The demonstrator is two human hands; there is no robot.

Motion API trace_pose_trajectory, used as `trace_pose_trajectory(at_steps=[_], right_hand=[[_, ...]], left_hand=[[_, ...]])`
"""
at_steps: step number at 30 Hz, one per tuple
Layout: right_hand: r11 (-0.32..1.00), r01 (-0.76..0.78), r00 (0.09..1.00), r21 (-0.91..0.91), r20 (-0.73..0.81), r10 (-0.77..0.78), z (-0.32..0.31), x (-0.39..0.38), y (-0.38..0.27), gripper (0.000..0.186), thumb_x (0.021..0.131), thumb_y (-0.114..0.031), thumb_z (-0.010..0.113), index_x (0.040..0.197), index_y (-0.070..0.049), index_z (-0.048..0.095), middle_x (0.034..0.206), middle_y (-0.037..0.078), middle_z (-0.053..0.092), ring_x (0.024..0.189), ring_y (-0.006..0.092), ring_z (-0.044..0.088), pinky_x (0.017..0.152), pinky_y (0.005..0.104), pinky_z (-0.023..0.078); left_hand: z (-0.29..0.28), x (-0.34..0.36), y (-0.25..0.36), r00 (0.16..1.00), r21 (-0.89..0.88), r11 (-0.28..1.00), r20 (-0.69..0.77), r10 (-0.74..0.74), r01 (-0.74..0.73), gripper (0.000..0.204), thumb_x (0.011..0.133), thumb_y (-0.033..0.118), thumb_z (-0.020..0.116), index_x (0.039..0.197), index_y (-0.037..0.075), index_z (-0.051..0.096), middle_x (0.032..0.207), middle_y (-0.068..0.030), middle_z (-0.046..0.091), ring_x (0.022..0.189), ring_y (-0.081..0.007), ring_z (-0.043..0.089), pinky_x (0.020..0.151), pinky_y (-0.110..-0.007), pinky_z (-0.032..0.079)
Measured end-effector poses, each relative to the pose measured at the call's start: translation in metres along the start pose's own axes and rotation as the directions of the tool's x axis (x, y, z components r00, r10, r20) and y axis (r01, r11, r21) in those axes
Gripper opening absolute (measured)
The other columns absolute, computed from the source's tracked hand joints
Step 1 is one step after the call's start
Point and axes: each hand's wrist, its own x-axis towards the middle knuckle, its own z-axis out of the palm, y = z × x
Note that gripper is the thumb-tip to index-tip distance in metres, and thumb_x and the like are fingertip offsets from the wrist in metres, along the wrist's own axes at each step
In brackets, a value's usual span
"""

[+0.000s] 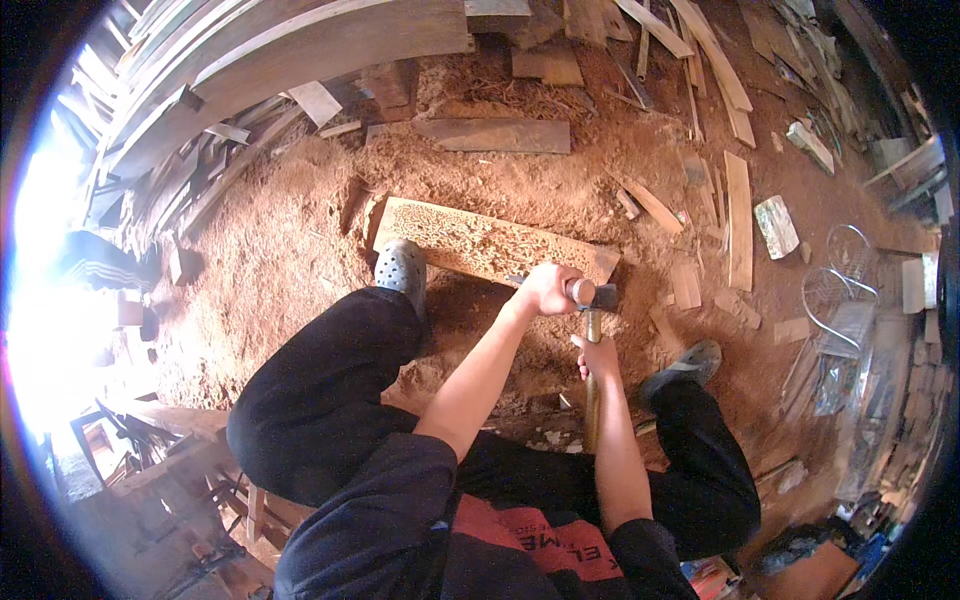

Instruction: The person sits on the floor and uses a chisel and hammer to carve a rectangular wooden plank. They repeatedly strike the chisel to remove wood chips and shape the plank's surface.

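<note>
My left hand is closed round a chisel, whose round wooden butt shows on the right and whose dark metal end pokes out on the left, over the near edge of a pale wooden board. The board's top is rough with many small gouges. My right hand grips the handle of a hammer. Its dark head is right beside the chisel's butt; whether they touch I cannot tell. My left foot, in a grey clog, presses on the board's left part.
Reddish sawdust covers the ground. A flat plank lies beyond the board, and long planks are stacked at far left. Loose slats, a whitish block and a wire-framed object lie to the right.
</note>
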Motion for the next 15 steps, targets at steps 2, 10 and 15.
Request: trace_pose_trajectory(at_steps=[2, 10, 15], right_hand=[[1.000, 0.007, 0.999, 0.022, -0.031, -0.006, 0.000, 0.002, 0.001, 0.029, 0.080, -0.024, 0.067, 0.081, -0.005, 0.045, 0.051, 0.007, 0.051, 0.034, 0.0165, 0.048, 0.032, 0.0332, 0.040], [1.000, 0.018, 0.998, 0.015, -0.066, -0.017, 0.015, -0.011, -0.004, 0.029, 0.080, -0.022, 0.067, 0.074, -0.003, 0.046, 0.050, 0.007, 0.050, 0.036, 0.0166, 0.048, 0.032, 0.0336, 0.040], [1.000, 0.012, 0.997, 0.012, -0.071, -0.011, 0.015, -0.011, -0.006, 0.031, 0.080, -0.021, 0.067, 0.068, -0.003, 0.045, 0.050, 0.007, 0.049, 0.035, 0.0167, 0.048, 0.032, 0.0338, 0.039]], left_hand=[[0.005, 0.001, 0.003, 1.000, 0.051, 0.998, 0.013, 0.024, -0.024, 0.032, 0.053, 0.024, 0.071, 0.083, 0.013, 0.067, 0.076, -0.0124, 0.066, 0.074, -0.0319, 0.064, 0.066, -0.040, 0.052], [0.011, -0.014, -0.003, 0.998, 0.118, 0.992, 0.046, 0.043, -0.048, 0.030, 0.054, 0.025, 0.069, 0.080, 0.011, 0.067, 0.073, -0.0134, 0.065, 0.069, -0.0338, 0.063, 0.062, -0.041, 0.051], [0.002, -0.009, 0.003, 0.999, 0.059, 0.997, 0.011, 0.047, -0.048, 0.031, 0.051, 0.023, 0.069, 0.080, 0.011, 0.067, 0.073, -0.0135, 0.065, 0.069, -0.0338, 0.063, 0.062, -0.041, 0.051]])
